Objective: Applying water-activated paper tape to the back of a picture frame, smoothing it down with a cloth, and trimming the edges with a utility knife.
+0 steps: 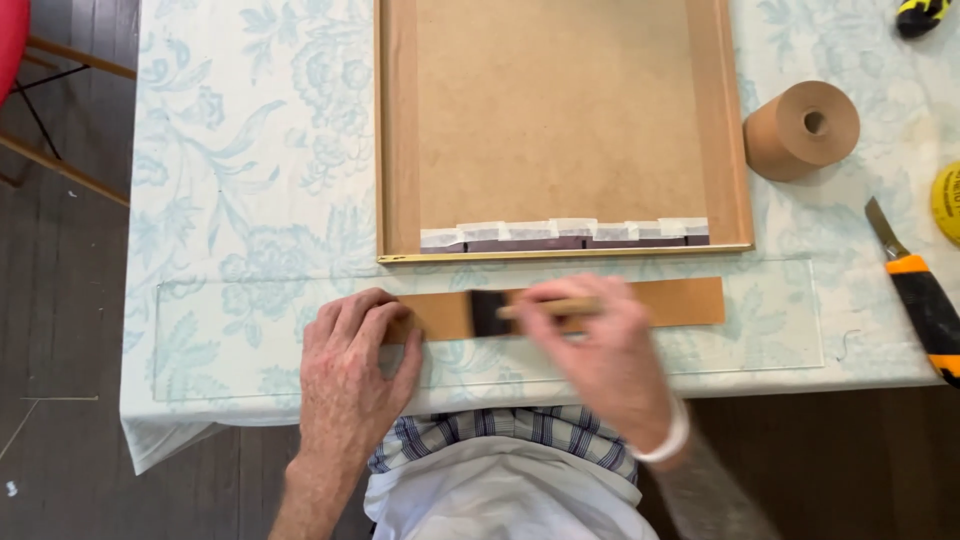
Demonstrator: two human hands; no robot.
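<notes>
Left hand (pixel 352 372) lies flat, palm down, fingers (pixel 372 318) together & stretched out, pressing the left end of a brown paper strip (pixel 660 301) onto a clear glass sheet (pixel 800 320) at the near edge of the desk (pixel 240 200). Right hand (pixel 600 350) is motion-blurred; its fingers are clamped round the pale wooden handle of a brush (pixel 520 311), dark bristles touching the strip just right of the left hand. Strip runs left-right, parallel to the desk edge, w/ its right end bare, beyond the right hand. Glass sheet lies over a pale floral tablecloth and reaches well past both ends of the strip. Just behind the strip sits a picture frame (pixel 395 130) face down, brown backing board (pixel 560 110) showing, w/ a row of white tape pieces (pixel 570 231) along its near edge. Right of the frame: roll of brown paper tape (pixel 800 130) on its side. Further right, near the desk edge, an orange-black utility knife (pixel 915 285), blade out, well apart from both hands. White band on the right wrist.
</notes>
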